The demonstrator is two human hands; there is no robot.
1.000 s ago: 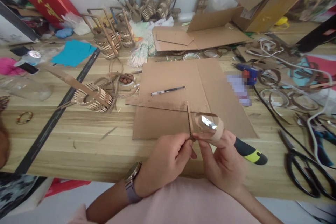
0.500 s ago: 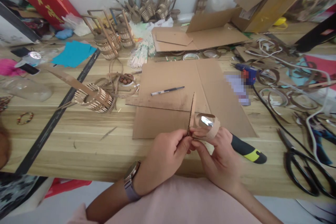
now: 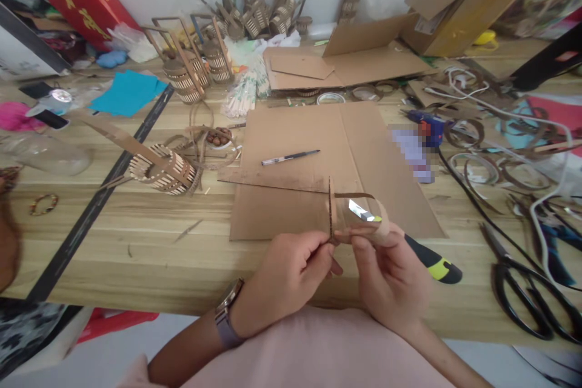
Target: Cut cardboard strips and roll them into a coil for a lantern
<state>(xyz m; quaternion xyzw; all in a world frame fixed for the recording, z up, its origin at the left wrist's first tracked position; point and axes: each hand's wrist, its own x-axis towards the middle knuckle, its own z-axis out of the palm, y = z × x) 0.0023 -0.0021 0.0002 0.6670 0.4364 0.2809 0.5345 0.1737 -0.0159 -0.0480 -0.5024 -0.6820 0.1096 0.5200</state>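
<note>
My left hand point(image 3: 291, 273) is closed, pinching the lower end of a piece of cardboard point(image 3: 331, 206) that stands upright, edge-on to me. A thin brown cardboard strip point(image 3: 384, 221) curls from that piece round to the right. My right hand point(image 3: 393, 279) pinches this strip between thumb and fingers, close to the left fingertips. Partly hidden behind my right hand lies a utility knife point(image 3: 436, 262) with a black and lime handle; its bright blade shows through the strip's loop. Beneath is a large flat cardboard sheet point(image 3: 282, 212), with a pen point(image 3: 291, 157) on it.
At right lie black-handled scissors point(image 3: 522, 291), a blue glue gun point(image 3: 430, 127), cables and strip coils. A small slatted basket point(image 3: 163, 170) stands left, beside a bowl of brown beads point(image 3: 219, 137). More baskets point(image 3: 184, 79) stand behind. Another person's arm point(image 3: 8, 236) shows at the left edge.
My right hand has shifted slightly right along the strip, and the strip's loop has widened. The upright cardboard piece has dropped a little and stands straighter. More of the knife blade shows.
</note>
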